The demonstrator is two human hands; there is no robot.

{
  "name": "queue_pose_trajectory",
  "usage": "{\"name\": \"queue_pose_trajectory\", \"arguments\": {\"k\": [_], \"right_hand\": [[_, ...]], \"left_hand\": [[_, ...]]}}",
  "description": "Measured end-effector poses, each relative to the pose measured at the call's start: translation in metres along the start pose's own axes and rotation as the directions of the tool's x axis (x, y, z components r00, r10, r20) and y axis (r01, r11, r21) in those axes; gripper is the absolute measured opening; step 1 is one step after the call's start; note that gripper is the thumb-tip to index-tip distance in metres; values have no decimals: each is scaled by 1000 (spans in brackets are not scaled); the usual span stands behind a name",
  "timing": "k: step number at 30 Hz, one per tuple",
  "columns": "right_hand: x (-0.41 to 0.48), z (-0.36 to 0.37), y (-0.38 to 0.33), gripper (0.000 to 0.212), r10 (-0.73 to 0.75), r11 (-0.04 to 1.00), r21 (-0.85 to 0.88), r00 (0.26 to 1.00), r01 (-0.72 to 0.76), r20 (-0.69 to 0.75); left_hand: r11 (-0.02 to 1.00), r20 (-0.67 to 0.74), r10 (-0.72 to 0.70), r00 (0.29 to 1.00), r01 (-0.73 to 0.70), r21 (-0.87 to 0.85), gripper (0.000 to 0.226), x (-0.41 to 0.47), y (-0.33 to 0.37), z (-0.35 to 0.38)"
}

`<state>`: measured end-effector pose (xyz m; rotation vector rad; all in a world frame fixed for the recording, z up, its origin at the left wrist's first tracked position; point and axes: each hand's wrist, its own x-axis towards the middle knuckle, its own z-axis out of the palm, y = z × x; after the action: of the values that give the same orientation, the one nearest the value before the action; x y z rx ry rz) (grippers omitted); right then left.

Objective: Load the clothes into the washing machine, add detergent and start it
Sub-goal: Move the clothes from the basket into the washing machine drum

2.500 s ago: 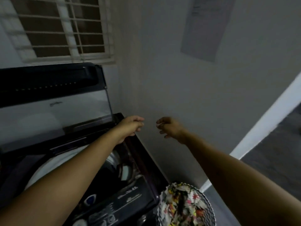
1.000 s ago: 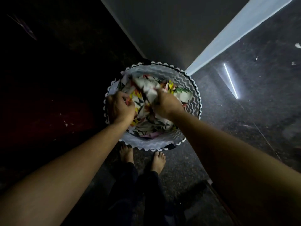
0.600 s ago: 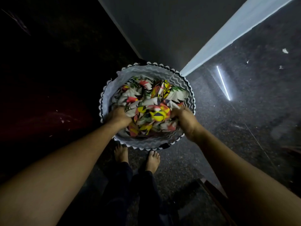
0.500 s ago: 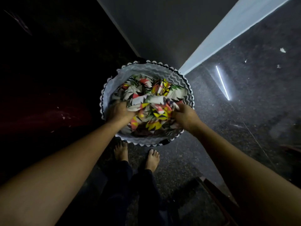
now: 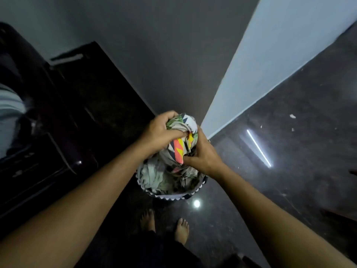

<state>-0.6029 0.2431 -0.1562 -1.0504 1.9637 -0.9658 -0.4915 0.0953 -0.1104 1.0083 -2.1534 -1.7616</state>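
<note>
Both hands are clamped on one bundle of printed clothes (image 5: 178, 151). The left hand (image 5: 158, 132) grips the top of the bundle, fingers curled over the pale, leaf-patterned folds. The right hand (image 5: 202, 157) holds it lower down on the near side, fingers dug into the cloth beside an orange and yellow patch. The two hands sit close together, with only fabric between them, and both forearms reach in from the bottom corners of the view.

The bundle is held over a round laundry basket (image 5: 170, 197) with a zigzag-trimmed rim. Its lower folds trail down among the other garments (image 5: 154, 176) lying crumpled inside. The basket stands on a dark, glossy floor (image 5: 289, 190), which mirrors a long strip of light (image 5: 258, 147) and a small round one (image 5: 196, 203) just in front of the basket.

The person's bare feet (image 5: 181, 230) stand on the floor just short of the basket. To the left rises the dark body of the washing machine (image 5: 58, 113), with part of its top showing at the left edge, blurred. Behind the basket is a grey wall (image 5: 164, 55), and a pale band (image 5: 260, 64) runs diagonally down to the floor beside it.
</note>
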Motion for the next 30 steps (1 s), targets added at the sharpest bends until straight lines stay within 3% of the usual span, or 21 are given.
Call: {"name": "queue_pose_trajectory", "arguments": {"k": [4,8,12,17,20,21,23,26,28,30], "right_hand": [[-10,-35,-48,91,-35,999,21,999,35,-2],[-14,-63,-97,47,-39,999,-25,998,38,-56],[-17,-95,-139,21,-5,993,117,993,20,-120],[-32,-145,-209,27,-102,919,339,954,199,-283],[-38,-161,-244,17,-234,858,393,932,331,-276],[-39,-164,-251,23,-284,858,372,931,354,-231],[-33,-164,-257,62,-359,910,192,930,368,-81],[-27,-142,-248,111,-389,902,-145,912,406,132],[-23,-124,-237,110,-368,906,-161,916,391,157],[-28,-107,-234,82,-364,925,-58,919,376,152]], "left_hand": [[991,-20,105,994,-106,-82,28,-24,91,-19],[970,-59,215,975,-220,-107,29,-49,164,-37],[942,-175,310,935,-327,-79,27,-74,215,-62],[936,-301,347,888,-345,62,30,-94,226,-113],[934,-375,294,879,-348,-85,21,-101,228,-121],[907,-382,258,887,-358,-220,22,-103,234,-120],[795,-352,189,917,-354,-493,28,-101,253,-119],[722,-280,222,934,-351,-596,31,-103,290,-115],[715,-216,284,934,-357,-601,32,-110,313,-106],[694,-160,352,922,-372,-617,34,-119,334,-102]]}}
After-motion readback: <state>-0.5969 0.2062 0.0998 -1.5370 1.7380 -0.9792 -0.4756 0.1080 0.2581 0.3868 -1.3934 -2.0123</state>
